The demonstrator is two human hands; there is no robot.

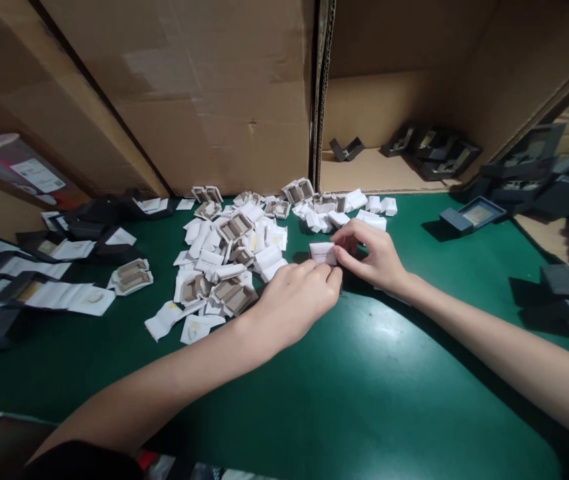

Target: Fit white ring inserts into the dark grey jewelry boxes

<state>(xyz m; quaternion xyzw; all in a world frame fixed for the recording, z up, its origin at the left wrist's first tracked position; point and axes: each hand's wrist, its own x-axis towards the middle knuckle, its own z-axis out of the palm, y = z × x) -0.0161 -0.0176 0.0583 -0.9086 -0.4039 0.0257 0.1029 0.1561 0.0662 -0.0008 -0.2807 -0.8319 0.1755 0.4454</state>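
Note:
A small white paper insert (322,252) with faint printed text stands between my hands at the middle of the green table. My left hand (300,293) is closed at its lower edge, with the fingers curled and their tips partly hidden. At its right edge, my right hand (370,252) pinches the same insert between thumb and fingers. Just left of my hands lies a loose pile of white folded inserts (209,260), mixed with grey-brown cardboard trays (234,293). What lies under my left fingers is hidden.
Dark open boxes with white papers (64,250) line the left side. More dark boxes (524,177) are stacked on the right, one open box (474,215) lying apart. Behind stands a large cardboard wall (214,93); a cardboard bin (389,170) holds several dark boxes.

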